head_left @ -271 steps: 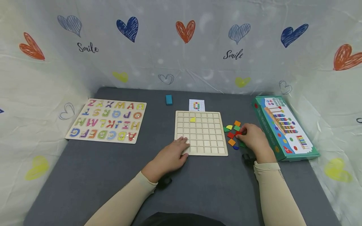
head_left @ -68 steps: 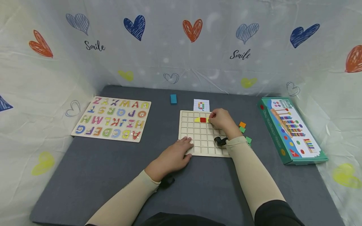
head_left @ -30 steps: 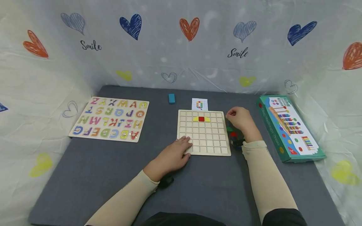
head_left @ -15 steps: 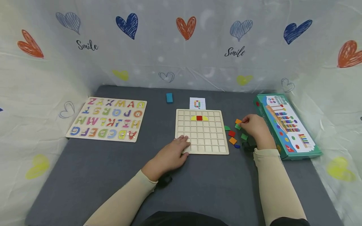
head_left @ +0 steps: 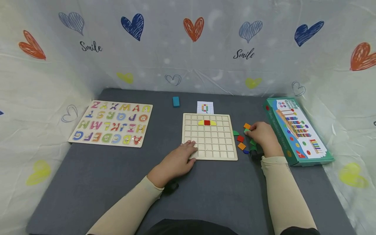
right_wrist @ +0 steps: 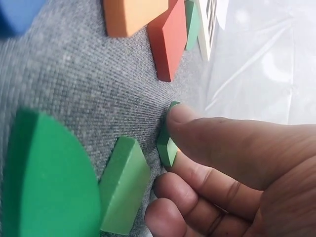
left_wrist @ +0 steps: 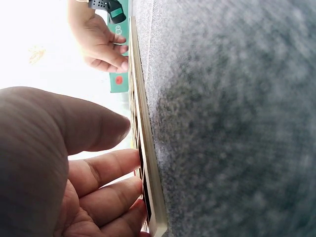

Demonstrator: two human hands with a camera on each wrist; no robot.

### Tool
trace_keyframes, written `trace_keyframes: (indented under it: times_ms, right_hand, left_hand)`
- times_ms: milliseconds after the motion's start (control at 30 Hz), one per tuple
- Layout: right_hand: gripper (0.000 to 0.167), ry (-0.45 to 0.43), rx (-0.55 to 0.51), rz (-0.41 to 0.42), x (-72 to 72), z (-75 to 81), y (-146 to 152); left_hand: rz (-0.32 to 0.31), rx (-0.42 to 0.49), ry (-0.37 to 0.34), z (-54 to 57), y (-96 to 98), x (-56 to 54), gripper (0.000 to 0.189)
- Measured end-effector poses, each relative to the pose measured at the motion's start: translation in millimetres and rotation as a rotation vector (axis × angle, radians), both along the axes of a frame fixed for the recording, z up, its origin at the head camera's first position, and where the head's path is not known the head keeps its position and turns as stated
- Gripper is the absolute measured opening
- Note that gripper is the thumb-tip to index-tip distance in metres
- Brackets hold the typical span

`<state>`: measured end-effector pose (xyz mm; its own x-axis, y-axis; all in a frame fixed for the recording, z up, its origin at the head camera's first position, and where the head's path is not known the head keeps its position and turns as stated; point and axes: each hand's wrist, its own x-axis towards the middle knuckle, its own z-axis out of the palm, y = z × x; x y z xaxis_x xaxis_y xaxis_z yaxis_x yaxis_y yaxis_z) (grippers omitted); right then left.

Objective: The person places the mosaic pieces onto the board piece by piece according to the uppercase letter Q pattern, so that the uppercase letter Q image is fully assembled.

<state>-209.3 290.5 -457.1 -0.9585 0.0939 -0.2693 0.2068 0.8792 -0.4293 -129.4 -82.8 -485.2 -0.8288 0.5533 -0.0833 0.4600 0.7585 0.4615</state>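
Note:
A wooden grid board (head_left: 210, 143) lies in the middle of the table. In its second row a red square block (head_left: 207, 123) sits between two yellow quarter-round pieces, one of them a yellow piece (head_left: 213, 123). My left hand (head_left: 176, 162) rests on the board's near left corner, its fingers extended. Right of the board, my right hand (head_left: 264, 135) pinches a green square block (right_wrist: 167, 140) between thumb and index finger, low over the cloth. Around it lie a red block (head_left: 240, 138), orange blocks (head_left: 242, 146), another green block (right_wrist: 123, 185) and green rounded pieces (right_wrist: 49, 177).
A pattern card (head_left: 205, 107) touches the board's far edge. Left of it lies a blue block (head_left: 176, 101). An alphabet board (head_left: 110, 124) is at the left, and a green toy box (head_left: 299, 132) stands close to my right hand. A blue piece (head_left: 246, 152) lies near the board.
A red square and a second yellow piece have been added to the board's second row. My right hand has returned to the loose blocks and taken hold of a green square. My left hand stays put.

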Motion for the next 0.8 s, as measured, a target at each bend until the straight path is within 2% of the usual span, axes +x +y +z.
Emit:
trace_keyframes:
  times_ms: [333,600,800]
  right_hand:
    - [0.036,0.025,-0.020,-0.024,1.4,-2.7,-1.0]
    - [0.021,0.148,-0.061,-0.003,7.3,-5.3,-3.9]
    - [0.014,0.229,-0.080,0.019,7.3,3.4,-11.8]
  left_hand:
    - [-0.004,-0.004,0.004,0.1,1.3,0.0,0.049]
    - [-0.001,-0.005,0.000,0.7,1.3,0.4,0.050]
    - [0.001,0.004,-0.006,0.8,1.0,0.4,0.050]
